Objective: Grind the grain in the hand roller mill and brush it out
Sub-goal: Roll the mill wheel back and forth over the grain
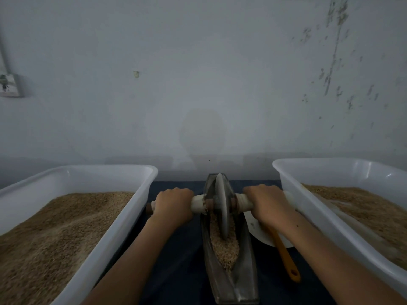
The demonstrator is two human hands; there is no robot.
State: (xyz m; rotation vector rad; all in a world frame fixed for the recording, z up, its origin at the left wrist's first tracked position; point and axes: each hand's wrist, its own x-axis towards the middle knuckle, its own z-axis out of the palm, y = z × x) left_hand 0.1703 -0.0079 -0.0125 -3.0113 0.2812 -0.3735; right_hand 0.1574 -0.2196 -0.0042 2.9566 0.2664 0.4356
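A long boat-shaped metal trough (246, 280) lies lengthwise in front of me on a dark cloth. Pale grain (226, 247) fills its groove. A grey roller disc (221, 205) stands upright in the groove near the far end, on an axle with white-wrapped handles. My left hand (172, 205) grips the left handle (198, 203). My right hand (269, 203) grips the right handle (242, 202). An orange-handled brush (286, 258) lies to the right of the trough, its head hidden under my right forearm.
A white tub (123, 221) full of brown grain stands at the left, and another white tub (308, 208) of grain at the right. A white plate (259, 232) lies under the brush. A pale wall rises just behind the table.
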